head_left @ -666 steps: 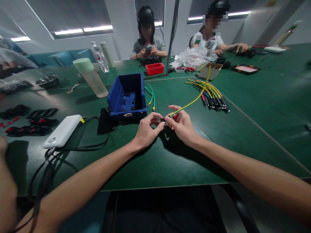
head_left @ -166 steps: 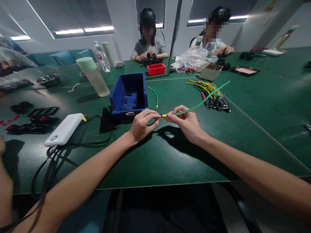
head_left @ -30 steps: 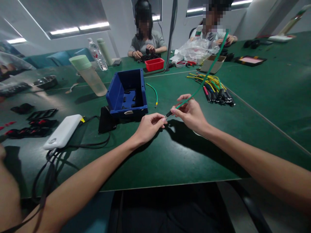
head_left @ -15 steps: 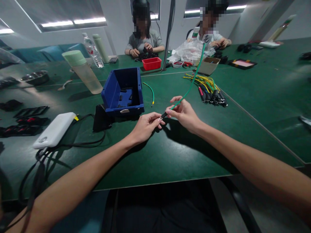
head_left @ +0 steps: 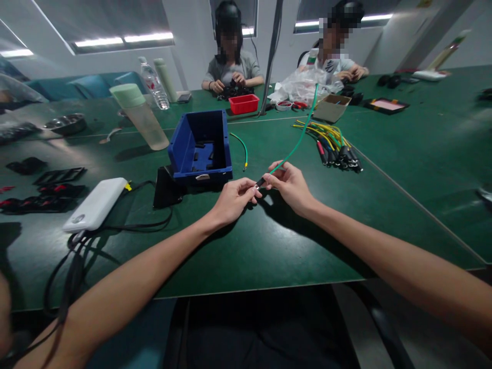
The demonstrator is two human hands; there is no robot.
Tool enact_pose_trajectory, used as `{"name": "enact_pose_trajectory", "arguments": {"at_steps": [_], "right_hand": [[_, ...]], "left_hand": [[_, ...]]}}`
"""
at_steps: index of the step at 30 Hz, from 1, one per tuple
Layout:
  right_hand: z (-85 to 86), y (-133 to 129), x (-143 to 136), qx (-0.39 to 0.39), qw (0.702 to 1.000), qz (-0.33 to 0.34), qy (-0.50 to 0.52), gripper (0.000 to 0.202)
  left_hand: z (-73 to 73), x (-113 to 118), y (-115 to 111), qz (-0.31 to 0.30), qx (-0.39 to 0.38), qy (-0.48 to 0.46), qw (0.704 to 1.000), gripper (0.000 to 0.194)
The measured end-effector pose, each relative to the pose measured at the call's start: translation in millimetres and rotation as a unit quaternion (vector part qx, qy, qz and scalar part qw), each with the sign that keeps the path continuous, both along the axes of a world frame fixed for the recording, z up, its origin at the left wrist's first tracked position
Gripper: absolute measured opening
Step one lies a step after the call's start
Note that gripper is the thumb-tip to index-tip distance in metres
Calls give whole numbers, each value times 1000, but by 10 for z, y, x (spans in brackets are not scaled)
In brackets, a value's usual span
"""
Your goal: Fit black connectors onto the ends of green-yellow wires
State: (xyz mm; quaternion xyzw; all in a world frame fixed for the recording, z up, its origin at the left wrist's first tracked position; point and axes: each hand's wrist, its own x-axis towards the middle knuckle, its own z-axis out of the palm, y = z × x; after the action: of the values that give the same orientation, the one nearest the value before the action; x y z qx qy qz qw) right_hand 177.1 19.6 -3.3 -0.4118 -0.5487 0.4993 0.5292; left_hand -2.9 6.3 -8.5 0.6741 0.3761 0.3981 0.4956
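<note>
Between my two hands, above the table, is a green wire (head_left: pixel 295 148) with a black sleeve (head_left: pixel 260 182) at its near end. My right hand (head_left: pixel 290 187) pinches the wire just by the sleeve, and its free length arcs up and away. The fingertips of my left hand (head_left: pixel 236 200) close on the metal tip past the sleeve. Behind my left hand stands a blue bin (head_left: pixel 202 174) with several small black sleeves (head_left: pixel 203 156) inside. Right of the bin lies a short green wire (head_left: pixel 245 148) with a metal terminal.
A bundle of yellow-green wires (head_left: pixel 332 141) with dark ends lies to the right. A white power bank (head_left: pixel 96 205) with black cables sits left, near a tall bottle (head_left: pixel 142 120). Across the table, two people work behind a red tray (head_left: pixel 244 104) and a metal pole (head_left: pixel 271 56).
The view has shifted slightly, so the table's contents appear a little further right. Both hands keep their hold, and the wire's far end appears lower and further left.
</note>
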Motion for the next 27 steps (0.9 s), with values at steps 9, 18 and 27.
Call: {"name": "enact_pose_trajectory", "arguments": {"at_steps": [9, 18, 27], "right_hand": [[20, 25, 36, 24, 999, 22, -40, 47], [-23, 121, 105, 16, 998, 31, -50, 68], [-90, 269, 296, -15, 993, 25, -113, 86]], "left_hand": [[90, -2, -66, 21, 91, 78, 993, 21], [403, -514, 305, 253, 307, 429, 811, 38], [413, -583, 376, 203, 229, 603, 737, 76]]}}
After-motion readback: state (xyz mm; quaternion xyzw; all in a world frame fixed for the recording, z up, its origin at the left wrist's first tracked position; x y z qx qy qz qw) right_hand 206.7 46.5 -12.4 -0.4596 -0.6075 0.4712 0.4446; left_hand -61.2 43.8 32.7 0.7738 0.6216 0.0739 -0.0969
